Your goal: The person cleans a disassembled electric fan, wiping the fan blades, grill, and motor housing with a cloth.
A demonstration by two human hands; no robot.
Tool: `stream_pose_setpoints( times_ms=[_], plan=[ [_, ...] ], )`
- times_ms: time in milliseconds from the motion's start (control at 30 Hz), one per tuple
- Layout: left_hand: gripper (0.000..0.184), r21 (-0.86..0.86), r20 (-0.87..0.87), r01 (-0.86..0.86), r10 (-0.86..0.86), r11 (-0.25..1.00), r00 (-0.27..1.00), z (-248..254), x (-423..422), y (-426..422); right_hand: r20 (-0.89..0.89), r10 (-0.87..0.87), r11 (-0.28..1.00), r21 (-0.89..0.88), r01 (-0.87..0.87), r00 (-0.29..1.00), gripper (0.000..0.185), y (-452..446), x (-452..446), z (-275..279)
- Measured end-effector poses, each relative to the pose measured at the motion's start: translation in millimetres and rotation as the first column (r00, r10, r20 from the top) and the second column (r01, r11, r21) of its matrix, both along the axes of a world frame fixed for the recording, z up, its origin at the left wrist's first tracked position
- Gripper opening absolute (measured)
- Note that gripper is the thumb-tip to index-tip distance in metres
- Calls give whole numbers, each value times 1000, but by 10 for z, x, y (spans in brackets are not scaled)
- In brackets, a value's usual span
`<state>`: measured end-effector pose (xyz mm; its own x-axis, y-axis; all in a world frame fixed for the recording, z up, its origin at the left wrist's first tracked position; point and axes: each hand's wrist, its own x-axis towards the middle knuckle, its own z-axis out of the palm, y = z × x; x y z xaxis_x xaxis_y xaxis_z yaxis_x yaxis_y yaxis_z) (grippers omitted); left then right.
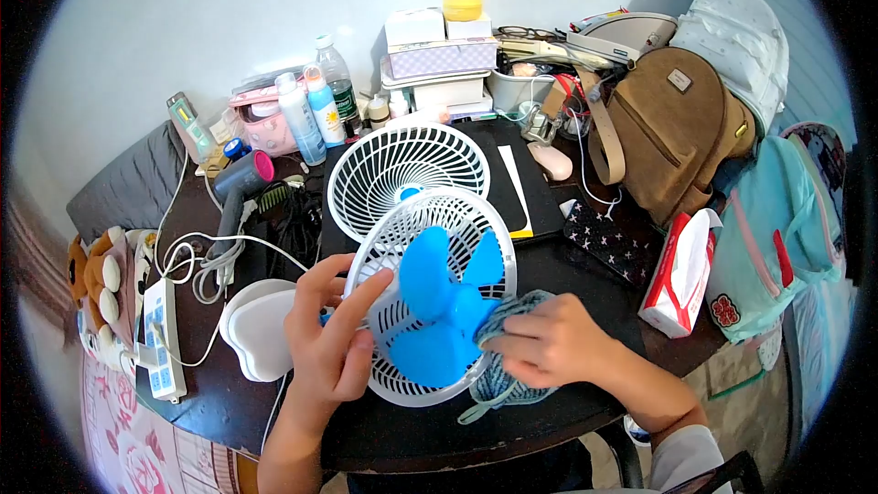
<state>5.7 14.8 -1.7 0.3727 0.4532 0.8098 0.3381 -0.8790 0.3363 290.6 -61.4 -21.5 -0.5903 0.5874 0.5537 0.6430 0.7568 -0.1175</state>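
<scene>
Dark counter, pale wall behind. Near the front edge, blue blades bared in a white fan cage; left hand half-curled at its rim, perhaps for steadiness, grip unclear; right hand closed on bunched cloth against the blades. Beyond, loose grille, likely set aside for access.

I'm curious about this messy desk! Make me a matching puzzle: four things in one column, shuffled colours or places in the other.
1. Fan blades
2. Cloth
3. Power strip
4. Tissue pack

A. Red and white
B. In the person's right hand
C. White with blue patches
D. Solid blue, against a white grille

Pairs: 1-D, 2-B, 3-C, 4-A
</scene>
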Motion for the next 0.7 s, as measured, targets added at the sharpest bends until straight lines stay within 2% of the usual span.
stream_pose_setpoints(
  times_ms=[100, 133, 233, 267, 367, 500, 600, 700],
  plan=[
    [53, 6, -3, -7, 8, 1000, 1000, -11, -6, 3, 36, -207, 978, 20, 206, 978, 27, 66, 92, 9],
    [53, 3, -2, -7, 7, 1000, 1000, -9, -6, 0, 13, -251, 967, 43, 250, 968, 33, 91, 120, -6],
    [54, 1, -7, -7, 7, 1000, 1000, 4, -3, -5, 6, -301, 953, 45, 300, 954, 39, 119, 106, 29],
    [54, 1, -11, -8, 8, 1000, 1000, 11, -5, -5, 13, -285, 958, 41, 285, 958, 44, 119, 94, -34],
    [54, -41, -10, -14, 14, 999, 1000, 16, -12, -29, 1, -249, 968, 41, 248, 969, 46, 68, 1, -46],
    [53, -10, -1, -4, 4, 1000, 1000, 14, -1, -11, -37, -250, 967, 50, 252, 967, 45, 86, -15, -34],
    [53, -1, 2, -2, 2, 1000, 1000, 5, 3, -6, -40, -306, 951, 36, 308, 951, 39, 68, -14, -6],
    [52, -4, 3, 3, -3, 1000, 1000, 1, 0, -3, -48, -230, 972, -50, 228, 972, 30, 70, 57, 19]
  ],
)
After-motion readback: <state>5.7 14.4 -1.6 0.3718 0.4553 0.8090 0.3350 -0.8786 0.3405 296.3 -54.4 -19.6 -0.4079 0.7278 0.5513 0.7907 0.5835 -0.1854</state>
